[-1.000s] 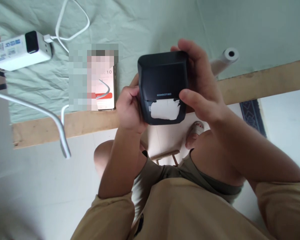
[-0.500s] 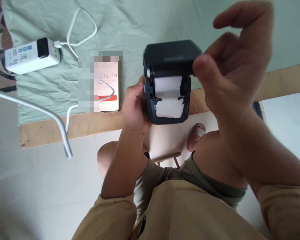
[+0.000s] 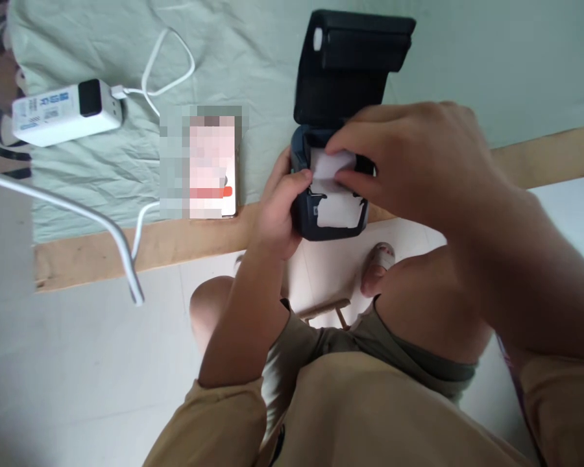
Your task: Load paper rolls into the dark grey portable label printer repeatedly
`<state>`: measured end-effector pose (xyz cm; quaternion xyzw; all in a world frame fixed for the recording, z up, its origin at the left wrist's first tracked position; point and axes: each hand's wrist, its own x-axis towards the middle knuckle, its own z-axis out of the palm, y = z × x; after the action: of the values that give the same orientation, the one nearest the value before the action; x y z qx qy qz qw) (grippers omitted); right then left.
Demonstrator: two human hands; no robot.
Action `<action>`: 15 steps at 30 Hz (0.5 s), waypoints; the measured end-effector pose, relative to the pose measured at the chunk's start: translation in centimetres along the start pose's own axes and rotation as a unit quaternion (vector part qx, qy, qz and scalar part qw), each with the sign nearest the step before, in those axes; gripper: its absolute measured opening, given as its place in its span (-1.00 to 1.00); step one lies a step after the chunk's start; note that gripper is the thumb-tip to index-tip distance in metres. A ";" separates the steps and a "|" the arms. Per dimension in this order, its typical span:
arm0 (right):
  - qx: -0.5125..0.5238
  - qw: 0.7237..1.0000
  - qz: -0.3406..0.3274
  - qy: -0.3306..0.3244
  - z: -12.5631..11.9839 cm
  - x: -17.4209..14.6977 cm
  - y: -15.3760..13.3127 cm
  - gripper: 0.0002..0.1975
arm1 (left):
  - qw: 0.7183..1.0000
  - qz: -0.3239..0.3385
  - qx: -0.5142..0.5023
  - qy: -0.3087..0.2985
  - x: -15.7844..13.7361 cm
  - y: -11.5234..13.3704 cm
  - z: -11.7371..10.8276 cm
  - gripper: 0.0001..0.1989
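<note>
A small dark label printer [image 3: 299,220] is held over the table's front edge, its lid [image 3: 343,91] swung up and back. Inside lies a white paper roll [image 3: 324,167], and a torn-edged strip of the paper hangs over the front. My left hand [image 3: 279,207] is wrapped round the printer's left side, thumb on the rim by the roll. From the right, my right hand [image 3: 409,162] reaches into the compartment, thumb and fingers closed on the roll. Its fingers hide part of the roll and the printer's right wall.
A phone [image 3: 230,168] with a lit, partly blurred screen lies left of the printer on the green cloth [image 3: 263,58]. Farther left is a white power bank [image 3: 43,120] with a white cable [image 3: 168,84]. A thicker white cable [image 3: 78,207] crosses the wooden table edge [image 3: 199,243].
The printer's lid has swung up and away from the paper compartment. My right hand has left the lid and moved down and left onto the paper roll. My left hand keeps its hold.
</note>
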<state>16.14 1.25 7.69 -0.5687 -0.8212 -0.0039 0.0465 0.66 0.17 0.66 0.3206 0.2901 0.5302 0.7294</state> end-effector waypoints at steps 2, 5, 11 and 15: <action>-0.008 1.000 -0.003 -0.005 0.1 0.5 0.0 -0.83 | 1.000 -0.007 0.004 -0.001 0.0 0.0 -0.1 -0.82; 0.013 1.000 -0.013 0.015 0.6 1.1 0.5 -0.75 | 1.000 -0.006 0.002 0.004 0.2 -0.2 -0.3 -0.79; 0.309 0.949 -0.007 0.067 0.0 -0.2 1.7 -0.63 | 0.999 -0.008 -0.029 0.021 0.3 -0.4 -0.4 -0.82; 0.537 0.819 0.082 0.184 0.7 -1.0 3.5 -0.63 | 0.998 -0.008 -0.058 0.037 0.5 -0.4 -0.4 -0.85</action>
<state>19.73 1.61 6.77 -0.5074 -0.6195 0.3370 0.4951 0.69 0.60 0.09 0.2557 0.2883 0.5519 0.7395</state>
